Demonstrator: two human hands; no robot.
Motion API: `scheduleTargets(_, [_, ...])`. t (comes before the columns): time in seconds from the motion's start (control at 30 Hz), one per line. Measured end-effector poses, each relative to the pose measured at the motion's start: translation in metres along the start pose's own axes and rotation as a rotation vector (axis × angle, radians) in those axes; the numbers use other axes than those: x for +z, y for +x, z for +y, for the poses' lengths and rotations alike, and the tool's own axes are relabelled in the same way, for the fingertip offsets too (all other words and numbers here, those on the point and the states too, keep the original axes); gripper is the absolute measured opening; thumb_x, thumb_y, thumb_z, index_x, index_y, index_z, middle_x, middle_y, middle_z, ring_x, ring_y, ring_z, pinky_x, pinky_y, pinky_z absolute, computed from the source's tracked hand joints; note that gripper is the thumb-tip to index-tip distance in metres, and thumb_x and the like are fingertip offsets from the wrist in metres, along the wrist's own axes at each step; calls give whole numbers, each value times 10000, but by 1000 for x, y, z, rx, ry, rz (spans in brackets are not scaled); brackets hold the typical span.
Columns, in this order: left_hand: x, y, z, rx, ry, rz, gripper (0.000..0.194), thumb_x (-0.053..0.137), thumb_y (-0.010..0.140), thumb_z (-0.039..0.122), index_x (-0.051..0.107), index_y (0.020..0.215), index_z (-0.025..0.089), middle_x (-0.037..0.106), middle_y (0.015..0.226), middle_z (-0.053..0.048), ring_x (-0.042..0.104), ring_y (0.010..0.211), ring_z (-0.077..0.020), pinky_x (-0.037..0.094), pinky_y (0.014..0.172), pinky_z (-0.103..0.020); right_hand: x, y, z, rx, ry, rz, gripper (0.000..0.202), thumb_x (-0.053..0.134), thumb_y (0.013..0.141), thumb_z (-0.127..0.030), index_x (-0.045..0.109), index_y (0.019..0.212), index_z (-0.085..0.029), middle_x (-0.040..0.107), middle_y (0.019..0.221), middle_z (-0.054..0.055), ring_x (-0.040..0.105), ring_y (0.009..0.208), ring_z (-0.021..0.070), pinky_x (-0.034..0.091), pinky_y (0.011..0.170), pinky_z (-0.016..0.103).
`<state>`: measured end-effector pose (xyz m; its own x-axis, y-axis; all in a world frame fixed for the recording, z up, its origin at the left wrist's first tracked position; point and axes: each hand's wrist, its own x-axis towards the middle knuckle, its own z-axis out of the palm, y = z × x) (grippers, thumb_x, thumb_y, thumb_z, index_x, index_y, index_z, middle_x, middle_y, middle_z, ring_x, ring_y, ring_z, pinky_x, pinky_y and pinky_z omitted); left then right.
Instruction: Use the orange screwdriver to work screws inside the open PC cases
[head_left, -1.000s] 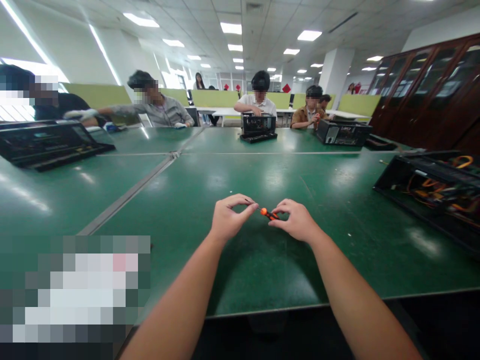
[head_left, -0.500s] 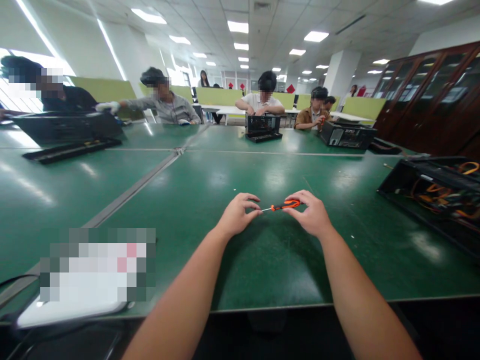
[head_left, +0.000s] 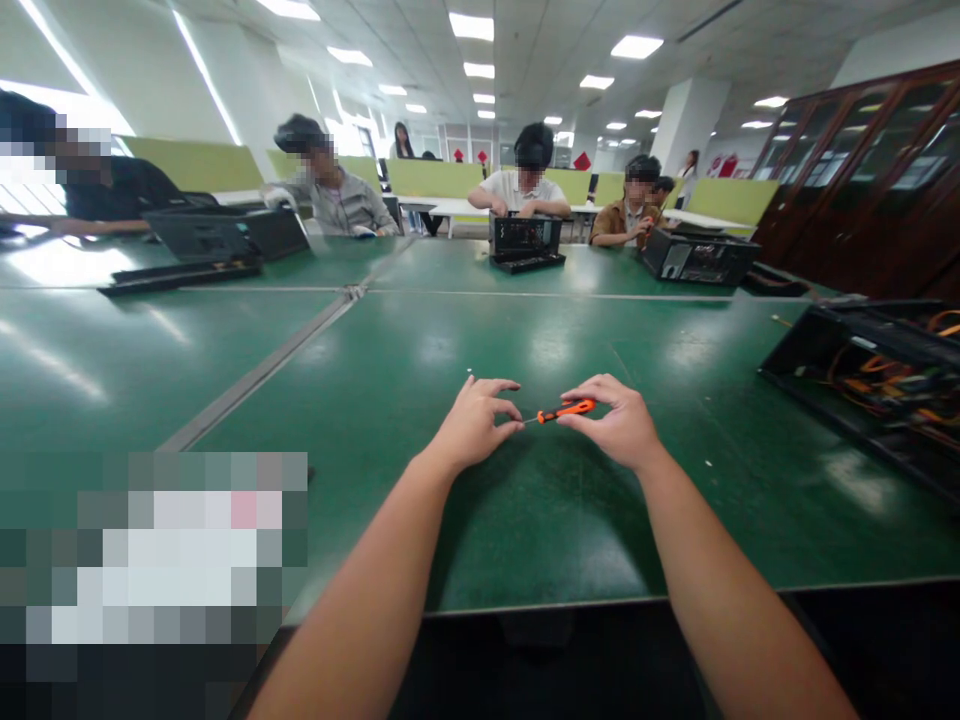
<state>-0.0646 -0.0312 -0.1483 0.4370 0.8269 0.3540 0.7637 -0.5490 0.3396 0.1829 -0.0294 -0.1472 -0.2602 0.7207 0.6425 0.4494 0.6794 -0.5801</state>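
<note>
A small screwdriver [head_left: 568, 410] with an orange and black handle lies across the space between my hands, above the green table [head_left: 570, 540]. My right hand [head_left: 616, 422] pinches its handle between thumb and fingers. The thin metal shaft points left, and its tip meets the thumb and index fingertip of my left hand [head_left: 478, 425], which are closed on it. The other fingers of my left hand are curled loosely. The very tip of the shaft is hidden by my fingertips.
An opened computer case [head_left: 870, 370] with orange cables stands at the right. A pixelated white object [head_left: 180, 550] lies at the front left. Across the table, several people sit with black cases, one [head_left: 525, 235] straight ahead. Wooden cabinets [head_left: 885, 170] line the back right.
My hands and the screwdriver have shifted very slightly left, and my left fingers have closed a little further along the shaft. At the far left, a co-worker's case appears further right.
</note>
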Motion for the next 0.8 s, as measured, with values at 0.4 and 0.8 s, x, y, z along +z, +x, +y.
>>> scheduleTargets(0.4, [-7,3,5,107,18,-7,103,695,834,240,785,805,281,636,1320,-35,525,1258,-288,75,1192,-696,11,-8,29,282,-218,-459,159,799,729,-274,815,886,-289,780,833,6,694,764,201,506,684,300])
scheduleTargets(0.8, [-1,3,-2,103,-35,11,93,698,833,265,786,809,280,668,1269,-34,562,1223,-280,116,1192,-683,10,-6,22,203,-223,-434,149,777,730,-230,810,869,-269,776,832,17,674,765,204,507,705,314])
